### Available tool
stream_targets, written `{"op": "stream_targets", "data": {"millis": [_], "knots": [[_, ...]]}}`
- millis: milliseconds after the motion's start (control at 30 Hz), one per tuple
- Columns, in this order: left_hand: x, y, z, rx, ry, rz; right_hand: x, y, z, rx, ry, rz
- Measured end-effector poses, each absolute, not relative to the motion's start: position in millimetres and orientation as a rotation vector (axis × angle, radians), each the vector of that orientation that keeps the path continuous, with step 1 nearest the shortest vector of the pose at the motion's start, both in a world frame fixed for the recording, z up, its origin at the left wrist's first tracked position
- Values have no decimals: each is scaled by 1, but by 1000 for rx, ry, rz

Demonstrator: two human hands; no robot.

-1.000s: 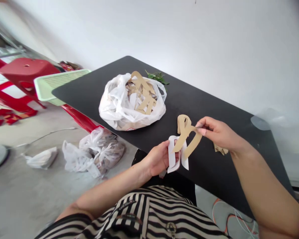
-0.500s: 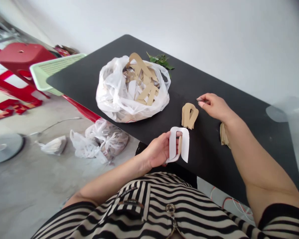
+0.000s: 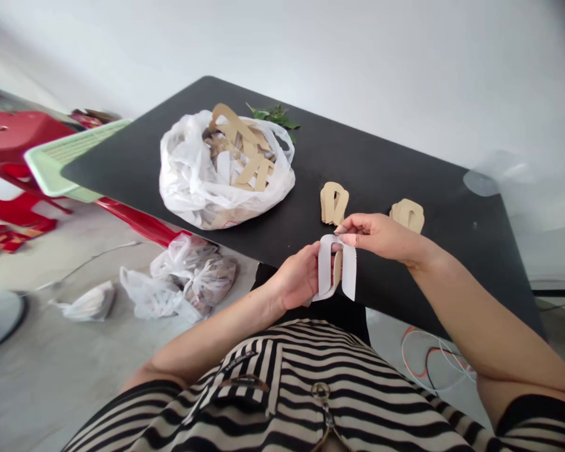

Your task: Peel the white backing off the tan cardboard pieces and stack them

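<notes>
Smooth black table in front of me, white arch-shaped paper cutout grasped in my left hand, its top edge pinched by my right hand, tan arch-shaped paper stack just beyond, stuffed white plastic bag beyond my left.

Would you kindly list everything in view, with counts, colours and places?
table: one, black, beside the wall
wall: one, whitish, behind the table
open bag: one, white, on the table
loose pieces: many, tan and white, in the open bag
leaves: one bunch, green, behind the open bag
stacks: two, tan, table, right of the bag
held pieces: count unclear, white and tan, in the left hand
floor bags: at least two, whitish, left floor
basket: one, light green, table's left end
stool: at least one, red, far left
shirt: one, black-and-beige stripes, on the person
left hand: one, bare, holding pieces
right hand: one, bare, at their top edge
</notes>
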State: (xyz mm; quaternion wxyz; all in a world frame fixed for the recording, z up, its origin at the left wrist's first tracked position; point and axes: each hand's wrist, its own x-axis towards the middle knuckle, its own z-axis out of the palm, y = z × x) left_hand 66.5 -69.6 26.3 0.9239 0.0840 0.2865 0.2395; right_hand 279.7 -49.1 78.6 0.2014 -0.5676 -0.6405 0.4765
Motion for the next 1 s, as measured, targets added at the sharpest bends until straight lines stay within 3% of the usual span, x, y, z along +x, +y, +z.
{"op": "stream_targets", "data": {"millis": [200, 400, 733, 1000], "knots": [[77, -79, 28, 222, 594, 451, 292, -71, 76, -1565, -1708, 1281], [93, -87, 28, 298, 644, 488, 294, -91, 90, -1750, -1893, 732], [105, -89, 30, 446, 545, 443, 297, -100, 117, -1784, -1969, 792], [102, -82, 28, 420, 619, 468, 390, -112, 125, -1867, -1867, 717]]}}
